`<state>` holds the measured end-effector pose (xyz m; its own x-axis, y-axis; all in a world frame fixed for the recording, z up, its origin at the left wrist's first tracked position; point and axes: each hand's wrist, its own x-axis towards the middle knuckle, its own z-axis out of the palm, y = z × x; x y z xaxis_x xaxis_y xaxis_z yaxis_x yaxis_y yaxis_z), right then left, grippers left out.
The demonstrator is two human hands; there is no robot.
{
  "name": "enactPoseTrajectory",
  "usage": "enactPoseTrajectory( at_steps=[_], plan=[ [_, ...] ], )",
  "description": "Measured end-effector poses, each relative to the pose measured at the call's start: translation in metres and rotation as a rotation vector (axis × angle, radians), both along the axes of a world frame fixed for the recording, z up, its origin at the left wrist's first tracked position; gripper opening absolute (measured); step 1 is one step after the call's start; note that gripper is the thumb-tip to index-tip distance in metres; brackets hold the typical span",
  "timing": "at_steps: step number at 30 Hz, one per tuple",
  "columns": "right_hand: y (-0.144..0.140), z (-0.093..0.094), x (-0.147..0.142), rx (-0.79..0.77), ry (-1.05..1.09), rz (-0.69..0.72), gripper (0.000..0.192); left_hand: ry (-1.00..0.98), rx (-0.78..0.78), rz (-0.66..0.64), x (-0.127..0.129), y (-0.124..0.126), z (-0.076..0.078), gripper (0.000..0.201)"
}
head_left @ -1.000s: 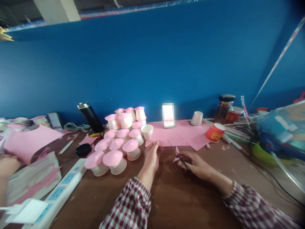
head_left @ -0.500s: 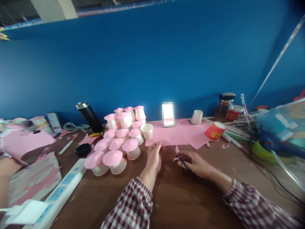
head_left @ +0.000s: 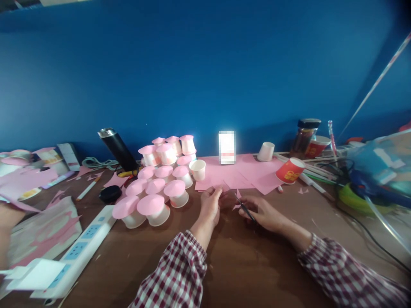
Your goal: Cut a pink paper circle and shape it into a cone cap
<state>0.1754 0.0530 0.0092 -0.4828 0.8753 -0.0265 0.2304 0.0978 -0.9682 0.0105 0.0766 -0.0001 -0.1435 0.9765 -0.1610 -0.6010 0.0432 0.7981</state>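
Note:
My left hand (head_left: 211,205) is closed in a pinch, with what looks like a small piece of pink paper (head_left: 226,187) at its fingertips. The paper blends into the pink sheets (head_left: 237,173) behind it. In my right hand (head_left: 261,211) are slim dark-handled scissors (head_left: 246,209); their thin blades point up and left towards my left fingertips. A small pink scrap (head_left: 237,204) lies just beneath the blades. Left of my hands stand several white paper cups topped with pink paper cones (head_left: 151,205). One uncovered white cup (head_left: 198,170) sits upright beside them.
A red paper cup (head_left: 290,171), an upturned white cup (head_left: 266,152) and a dark-lidded jar (head_left: 305,139) stand to the right. Leftward are a power strip (head_left: 78,252), a black flask (head_left: 117,149) and its lid (head_left: 110,194). Another person's hand (head_left: 9,222) shows at the left edge.
The view has tilted slightly down. My hands and the scissors keep nearly the same positions. At the far left, the other person's pink sheet has shifted.

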Motion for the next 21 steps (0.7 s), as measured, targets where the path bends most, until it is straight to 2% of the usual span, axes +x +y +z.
enactPoseTrajectory(
  at_steps=[12, 21],
  plan=[
    [0.0023, -0.0050, 0.0008, -0.010, -0.014, 0.001, 0.037, 0.040, 0.002, -0.024, 0.0011, -0.0019, 0.0007, 0.022],
    [0.0002, -0.0009, -0.0012, -0.023, -0.027, -0.028, 0.035, 0.056, -0.009, -0.019, 0.0002, -0.0007, -0.0026, 0.023]
  ],
)
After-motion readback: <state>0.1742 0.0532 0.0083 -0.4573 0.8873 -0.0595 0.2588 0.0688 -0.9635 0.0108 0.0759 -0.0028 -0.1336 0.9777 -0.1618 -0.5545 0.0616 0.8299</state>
